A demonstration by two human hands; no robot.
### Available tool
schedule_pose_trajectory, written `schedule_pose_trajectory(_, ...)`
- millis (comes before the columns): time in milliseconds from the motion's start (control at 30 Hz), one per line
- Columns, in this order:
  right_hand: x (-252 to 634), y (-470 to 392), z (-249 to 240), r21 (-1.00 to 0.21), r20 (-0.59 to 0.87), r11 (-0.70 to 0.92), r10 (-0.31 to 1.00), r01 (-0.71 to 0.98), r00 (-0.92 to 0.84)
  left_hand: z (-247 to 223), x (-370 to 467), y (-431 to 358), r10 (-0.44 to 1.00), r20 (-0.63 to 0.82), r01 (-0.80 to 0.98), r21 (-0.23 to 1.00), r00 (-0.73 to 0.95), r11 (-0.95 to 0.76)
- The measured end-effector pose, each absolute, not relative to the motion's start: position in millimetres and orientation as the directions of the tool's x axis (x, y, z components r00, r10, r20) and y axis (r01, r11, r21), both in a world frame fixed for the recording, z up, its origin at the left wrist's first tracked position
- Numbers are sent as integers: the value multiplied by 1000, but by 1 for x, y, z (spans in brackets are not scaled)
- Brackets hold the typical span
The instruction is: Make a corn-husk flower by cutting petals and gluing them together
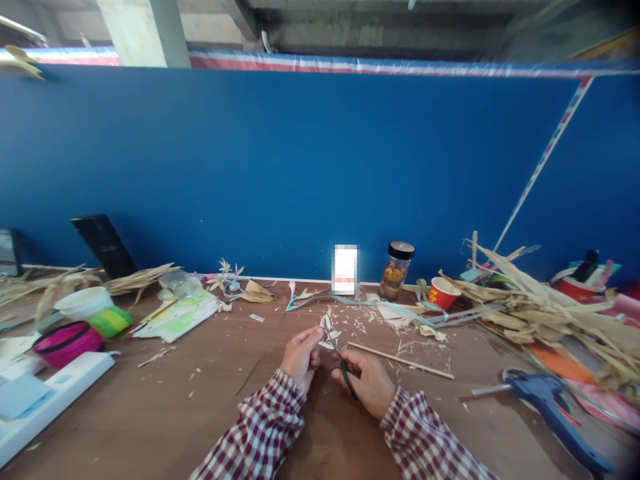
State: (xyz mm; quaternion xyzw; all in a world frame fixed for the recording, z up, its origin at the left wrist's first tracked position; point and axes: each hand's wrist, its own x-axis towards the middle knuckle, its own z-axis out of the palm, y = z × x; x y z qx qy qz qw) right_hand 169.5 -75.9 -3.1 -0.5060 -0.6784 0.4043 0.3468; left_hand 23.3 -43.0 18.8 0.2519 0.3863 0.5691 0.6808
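Note:
My left hand (302,355) is closed in a pinch at the middle of the table, with pale, petal-like husk strips (329,328) at its fingertips. My right hand (369,383) is wrapped round a pair of dark scissors (345,371). The blades point up and left, reaching the husk strips close to my left fingertips. Whether the blades touch the strips I cannot tell. Small pale husk scraps (355,323) lie scattered just beyond both hands. A thin wooden stick (403,361) rests on the table beyond my right hand.
A blue glue gun (547,400) and a heap of dry husks (535,300) are at the right. Behind stand a lidded jar (395,272) and a red paper cup (444,293). A white power strip (60,403), pink pouch (69,343) and white bowl (83,302) are left.

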Motion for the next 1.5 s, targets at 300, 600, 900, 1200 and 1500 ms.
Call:
schedule_pose_trajectory(300,168,-77,-1,-904,48,143,970,402,-237,19,23,-42,968,-244,-578,784,51,228)
schedule_pose_trajectory(600,167,-78,2,-886,66,156,975,438,-213,18,23,-42,968,-244,-577,783,61,233)
schedule_pose_trajectory(900,168,-78,4,-872,80,175,972,458,-219,20,23,-43,964,-251,-571,780,86,254)
schedule_pose_trajectory(1200,168,-78,3,-868,79,171,975,466,-210,19,23,-43,962,-254,-579,771,104,266)
schedule_pose_trajectory(1500,168,-78,2,-886,72,155,977,437,-200,21,22,-43,962,-248,-573,775,114,268)
